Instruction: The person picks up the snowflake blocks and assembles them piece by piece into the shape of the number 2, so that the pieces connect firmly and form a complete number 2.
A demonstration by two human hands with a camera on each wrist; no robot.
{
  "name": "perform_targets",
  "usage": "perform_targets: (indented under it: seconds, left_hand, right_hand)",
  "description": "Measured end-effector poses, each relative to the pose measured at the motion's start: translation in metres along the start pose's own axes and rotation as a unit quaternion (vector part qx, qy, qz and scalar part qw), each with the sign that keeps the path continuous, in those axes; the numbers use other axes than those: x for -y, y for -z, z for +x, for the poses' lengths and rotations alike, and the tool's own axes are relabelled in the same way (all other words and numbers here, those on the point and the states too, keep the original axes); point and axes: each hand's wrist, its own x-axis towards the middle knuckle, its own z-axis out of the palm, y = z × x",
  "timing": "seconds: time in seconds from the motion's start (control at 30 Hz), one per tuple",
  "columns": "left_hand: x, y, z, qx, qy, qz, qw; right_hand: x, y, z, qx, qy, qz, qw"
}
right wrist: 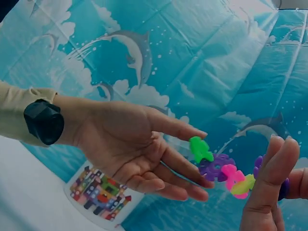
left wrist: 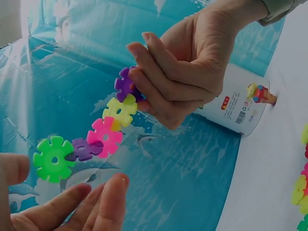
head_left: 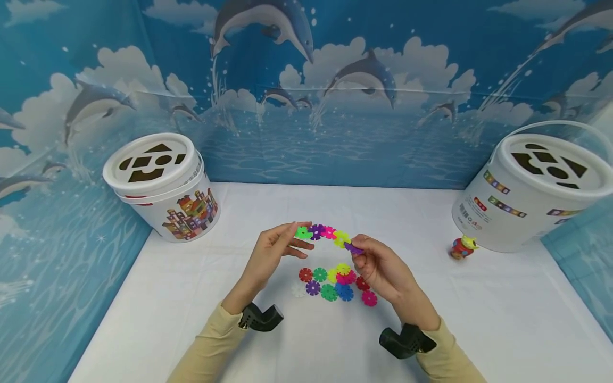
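A short chain of notched plastic snowflake discs hangs above the table, with a green disc (left wrist: 54, 159) at one end, then a purple, a pink (left wrist: 105, 137) and a yellow one (left wrist: 120, 111), and a second purple disc (left wrist: 126, 85) at the other end. My right hand (head_left: 383, 268) pinches that end purple disc between thumb and fingers. Around the green end, my left hand (head_left: 270, 252) spreads its thumb and fingers loosely; one digit is right at the disc's edge in the right wrist view. Below the chain, loose discs lie on the table, including a red (head_left: 305, 274) and a blue one (head_left: 344, 291).
At the back left stands a white bucket (head_left: 196, 210) with shape holes in its lid; a similar bucket (head_left: 483, 213) with a handle is at the right. A small red and yellow figure (head_left: 462, 248) stands before it. A dolphin-printed backdrop (head_left: 335, 143) rises behind the white table (head_left: 306, 340).
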Motion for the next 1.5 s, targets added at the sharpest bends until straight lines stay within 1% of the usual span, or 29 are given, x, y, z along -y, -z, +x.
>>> perform_targets:
  seconds: [0.07, 0.13, 0.17, 0.23, 0.3, 0.33, 0.37, 0.4, 0.43, 0.47, 0.5, 0.57, 0.6, 0.63, 0.67, 0.73, 0.8, 0.87, 0.93, 1.0, 1.07, 1.13, 1.2, 1.27, 1.33, 1.37, 1.4, 1.43, 1.5]
  left_hand:
    - [0.002, -0.001, 0.002, -0.008, 0.003, -0.002, 1.0]
    - [0.005, -0.002, 0.003, -0.014, 0.012, -0.003, 0.9998]
    - [0.007, -0.002, 0.004, -0.013, 0.017, -0.003, 0.9998]
    - [0.015, -0.003, 0.007, 0.002, 0.032, 0.007, 0.9995]
    - [0.027, -0.004, 0.009, 0.025, 0.045, 0.036, 0.998]
    - [0.034, -0.004, 0.01, 0.038, 0.05, 0.059, 0.9963]
    - [0.041, -0.004, 0.011, 0.049, 0.055, 0.095, 0.9928]
    - [0.048, -0.005, 0.011, 0.058, 0.06, 0.136, 0.9871]
    - [0.054, -0.006, 0.011, 0.065, 0.065, 0.181, 0.9793]
    - [0.061, -0.006, 0.011, 0.07, 0.07, 0.229, 0.9684]
    - [0.067, -0.007, 0.01, 0.074, 0.074, 0.276, 0.9555]
    - [0.078, -0.007, 0.008, 0.08, 0.08, 0.361, 0.9255]
    - [0.083, -0.006, 0.006, 0.083, 0.08, 0.391, 0.913]
    - [0.087, -0.006, 0.005, 0.083, 0.077, 0.415, 0.9025]
    - [0.09, -0.005, 0.003, 0.083, 0.073, 0.433, 0.8944]
    - [0.096, -0.004, 0.001, 0.077, 0.064, 0.449, 0.8877]
    - [0.1, -0.003, -0.001, 0.07, 0.056, 0.45, 0.8887]
    - [0.103, -0.002, -0.001, 0.063, 0.05, 0.442, 0.8935]
    - [0.105, 0.0, -0.001, 0.06, 0.052, 0.431, 0.8991]
    - [0.107, 0.001, 0.0, 0.061, 0.062, 0.412, 0.9071]
    - [0.107, 0.003, 0.0, 0.062, 0.072, 0.391, 0.9155]
    - [0.106, 0.004, 0.0, 0.058, 0.077, 0.37, 0.9239]
    - [0.105, 0.005, -0.001, 0.046, 0.069, 0.353, 0.932]
    - [0.103, 0.005, -0.002, 0.025, 0.051, 0.339, 0.9389]
    - [0.098, 0.001, -0.003, 0.0, 0.023, 0.32, 0.9471]
    - [0.093, -0.002, -0.004, -0.011, 0.007, 0.306, 0.9519]
    - [0.087, -0.006, -0.005, -0.022, -0.018, 0.289, 0.957]
    - [0.08, -0.011, -0.005, -0.032, -0.046, 0.267, 0.962]
    - [0.053, -0.023, -0.008, -0.04, -0.098, 0.228, 0.9678]
  right_hand:
    - [0.003, -0.001, -0.002, -0.007, 0.011, -0.012, 0.9998]
    - [0.006, -0.002, -0.003, -0.024, 0.023, -0.041, 0.9986]
    - [0.007, -0.003, -0.004, -0.033, 0.029, -0.057, 0.9974]
    - [0.009, -0.005, -0.005, -0.048, 0.035, -0.086, 0.9946]
    - [0.011, -0.006, -0.006, -0.056, 0.038, -0.109, 0.9917]
    - [0.011, -0.007, -0.006, -0.058, 0.039, -0.117, 0.9907]
    - [0.012, -0.007, -0.006, -0.058, 0.04, -0.123, 0.9899]
    - [0.013, -0.007, -0.007, -0.059, 0.041, -0.129, 0.9891]
    - [0.013, -0.007, -0.007, -0.06, 0.042, -0.133, 0.9884]
    - [0.014, -0.007, -0.007, -0.061, 0.043, -0.138, 0.9877]
    - [0.014, -0.007, -0.008, -0.062, 0.045, -0.141, 0.987]
    - [0.015, -0.008, -0.008, -0.066, 0.046, -0.151, 0.9853]
    - [0.015, -0.008, -0.008, -0.07, 0.046, -0.156, 0.9843]
    - [0.015, -0.009, -0.008, -0.074, 0.046, -0.159, 0.9834]
    - [0.015, -0.009, -0.008, -0.077, 0.047, -0.163, 0.9825]
    - [0.016, -0.01, -0.009, -0.083, 0.049, -0.163, 0.9818]
    - [0.017, -0.011, -0.01, -0.083, 0.054, -0.144, 0.9846]
    - [0.018, -0.011, -0.01, -0.071, 0.058, -0.105, 0.9902]
    - [0.019, -0.011, -0.011, -0.051, 0.06, -0.053, 0.9955]
    - [0.02, -0.01, -0.012, -0.031, 0.059, -0.004, 0.9978]
    - [0.021, -0.009, -0.013, -0.017, 0.056, 0.028, 0.9979]
    - [0.021, -0.009, -0.014, -0.015, 0.056, 0.042, 0.9974]
    - [0.021, -0.01, -0.014, -0.019, 0.06, 0.043, 0.9971]
    - [0.021, -0.011, -0.014, -0.034, 0.067, 0.032, 0.9967]
    - [0.02, -0.013, -0.013, -0.062, 0.074, 0.006, 0.9953]
    - [0.02, -0.014, -0.013, -0.08, 0.077, -0.01, 0.9938]
    - [0.019, -0.015, -0.012, -0.098, 0.08, -0.026, 0.9917]
    - [0.019, -0.016, -0.012, -0.115, 0.081, -0.044, 0.9891]
    - [0.018, -0.017, -0.011, -0.145, 0.083, -0.078, 0.9829]
